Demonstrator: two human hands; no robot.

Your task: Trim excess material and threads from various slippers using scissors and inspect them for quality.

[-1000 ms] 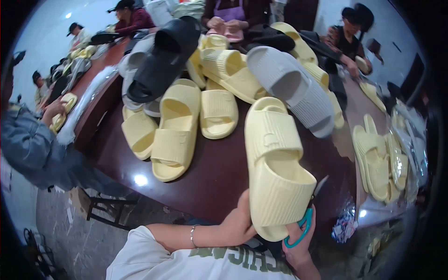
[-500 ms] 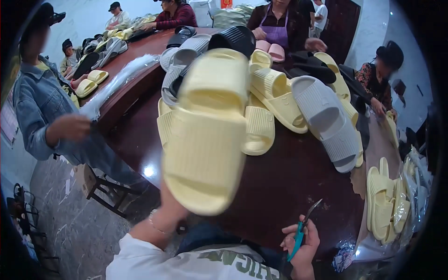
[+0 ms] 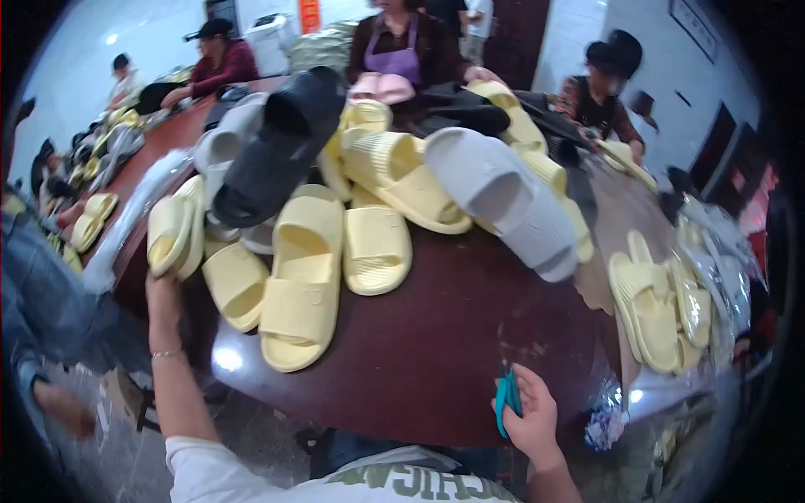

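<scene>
My left hand (image 3: pixel 162 293) is stretched out to the left edge of the dark red table (image 3: pixel 453 352) and grips a pale yellow slide sandal (image 3: pixel 174 229) by its heel, holding it on its side against the pile. My right hand (image 3: pixel 530 411) rests near the table's front edge, closed around small teal-handled scissors (image 3: pixel 506 396). Between my hands lies a yellow sandal (image 3: pixel 300 281) flat on the table, sole down.
A heap of sandals covers the table's middle: yellow ones (image 3: pixel 394 176), a black one (image 3: pixel 281 147), a grey one (image 3: pixel 503 197). More yellow pairs (image 3: pixel 658 306) lie at the right beside clear bags. Several people work around the table; a person in denim (image 3: pixel 42 293) stands at my left.
My left hand has carried the yellow sandal from in front of me over to the left side of the pile. My right hand with the scissors has stayed near the front edge.
</scene>
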